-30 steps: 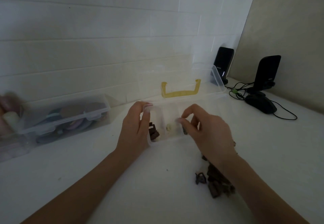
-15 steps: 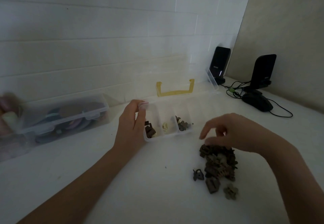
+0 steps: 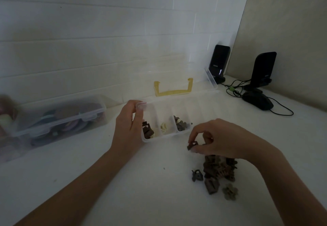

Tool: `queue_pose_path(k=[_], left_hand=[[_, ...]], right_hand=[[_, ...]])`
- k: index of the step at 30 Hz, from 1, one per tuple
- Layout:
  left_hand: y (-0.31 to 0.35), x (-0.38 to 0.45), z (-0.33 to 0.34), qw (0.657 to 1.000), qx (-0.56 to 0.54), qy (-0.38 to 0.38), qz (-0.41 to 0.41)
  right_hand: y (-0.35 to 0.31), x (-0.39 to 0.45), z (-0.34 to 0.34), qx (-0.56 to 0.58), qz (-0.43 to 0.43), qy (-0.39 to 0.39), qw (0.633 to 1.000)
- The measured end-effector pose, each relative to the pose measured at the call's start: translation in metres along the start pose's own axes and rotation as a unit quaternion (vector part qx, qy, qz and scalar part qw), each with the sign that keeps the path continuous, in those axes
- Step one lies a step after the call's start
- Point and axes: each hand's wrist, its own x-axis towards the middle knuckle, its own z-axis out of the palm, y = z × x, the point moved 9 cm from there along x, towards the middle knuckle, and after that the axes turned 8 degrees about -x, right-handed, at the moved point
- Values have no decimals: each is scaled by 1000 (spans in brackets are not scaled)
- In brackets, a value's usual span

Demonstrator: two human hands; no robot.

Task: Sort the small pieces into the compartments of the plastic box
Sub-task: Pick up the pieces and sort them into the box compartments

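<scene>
A clear plastic box [image 3: 203, 102] with a yellow handle [image 3: 173, 91] lies open on the white table. Its three left compartments hold brown pieces [image 3: 147, 131], a cream piece [image 3: 164, 127] and grey-brown pieces [image 3: 181, 125]. My left hand [image 3: 130, 130] grips the box's left end, thumb on the rim. My right hand [image 3: 217, 139] hovers just right of the box's front and pinches a small brown piece [image 3: 192, 145] between thumb and forefinger. A pile of dark small pieces [image 3: 219, 171] lies on the table under that hand's wrist.
A closed clear container [image 3: 58, 118] with round coloured items stands at the left by the tiled wall. Two black speakers [image 3: 219, 63] [image 3: 263, 70], a black mouse [image 3: 257, 100] and cables occupy the back right corner. A loose grey flower piece [image 3: 230, 191] lies near the pile.
My right hand left the box, reached down to the pile, and now has lifted one brown piece from it. My left hand stays on the box's left end.
</scene>
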Motion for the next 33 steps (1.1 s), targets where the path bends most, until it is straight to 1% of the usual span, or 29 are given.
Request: queue_pose_path(k=[4,8,11,18,24,27,28,30,33], left_hand=[[1,0,0,1000,0,2,8],[2,-1,0,1000,4,8,6],[5,-3,3,1000,2,11,4],[16,-11,9,1000,16,-1,20],[16,-11,9,999,30,-4,22],[15,-10,9,999,34,-4,25],[15,-10,9,999,36,-3,25],[14,-9,9,999,34,-2,24],[14,-8,8,999,30,2,19]], right_hand=[[-26,1,-17,59,-55,105,991],[-52,-1,-22,48,-76,200,976],[-64,-5,-25,57,-88,270,957],[-71,-7,-30,42,-69,363,928],[-77,3,-26,16,-43,393,918],[-79,10,-19,-35,-41,372,927],[-75,12,-15,-31,-40,357,933],[-64,14,-13,12,-40,333,942],[-51,9,-19,43,-42,329,942]])
